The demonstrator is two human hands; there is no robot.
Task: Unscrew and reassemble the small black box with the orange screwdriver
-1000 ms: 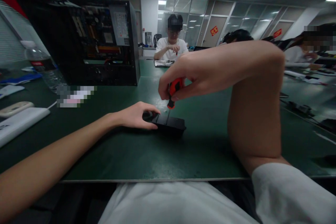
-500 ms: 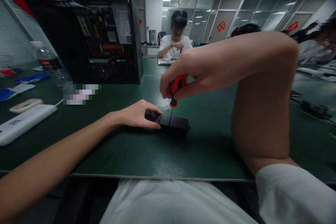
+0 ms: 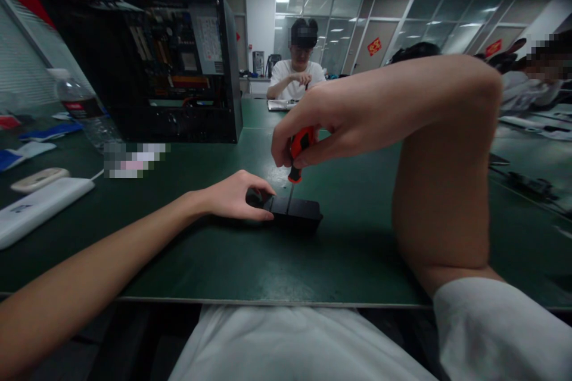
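A small black box-shaped part [image 3: 298,215] lies on the green table in front of me; its exact kind does not show. My left hand [image 3: 236,195] grips its left end, thumb on the near side and fingers on the far side. Above it, my right hand [image 3: 308,125] is wrapped round the handle of a red and black screwdriver [image 3: 295,174]. The screwdriver points down, nearly upright, and its tip meets the top of the black part. Any screw under the tip is too small to see.
An open black computer case [image 3: 187,122] stands at the back left. Beside it are a plastic bottle [image 3: 84,108], a white power bank [image 3: 42,208] and a beige oval object [image 3: 40,180]. Across the green table [image 3: 214,268] sits a person [image 3: 297,65] in white.
Both hands, the screwdriver and the black part keep nearly the same place. The whole view has shifted very slightly.
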